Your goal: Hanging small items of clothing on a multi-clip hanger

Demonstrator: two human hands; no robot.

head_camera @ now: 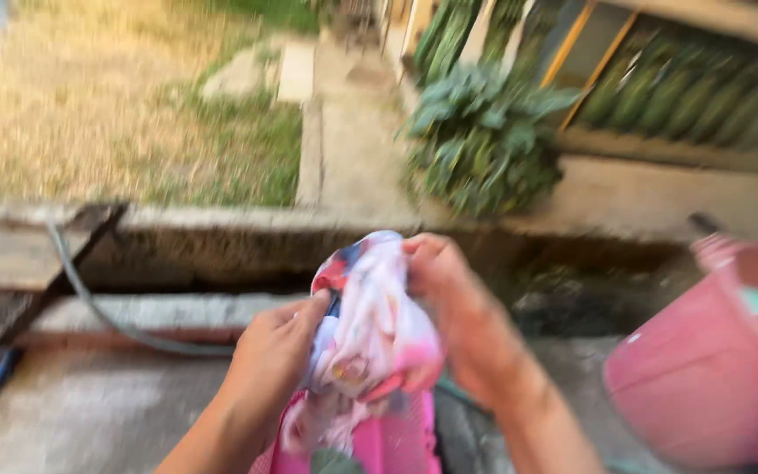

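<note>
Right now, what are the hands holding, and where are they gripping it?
Both grip a bunched pink-and-white printed cloth: left hand on its left edge, right hand at its top right.

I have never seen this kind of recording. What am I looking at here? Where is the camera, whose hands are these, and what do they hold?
There is no machine here. The one picture comes from a camera worn on a person's head, looking down at that person's own two bare hands. The left hand and the right hand together grip a bunched cloth, white and pink with coloured patterns. The picture is blurred, so its kind is unclear. To the right is a pink bucket. Underneath is a concrete floor with a grey hose across it. Beyond lie a concrete ledge, grass and a leafy plant.
</note>
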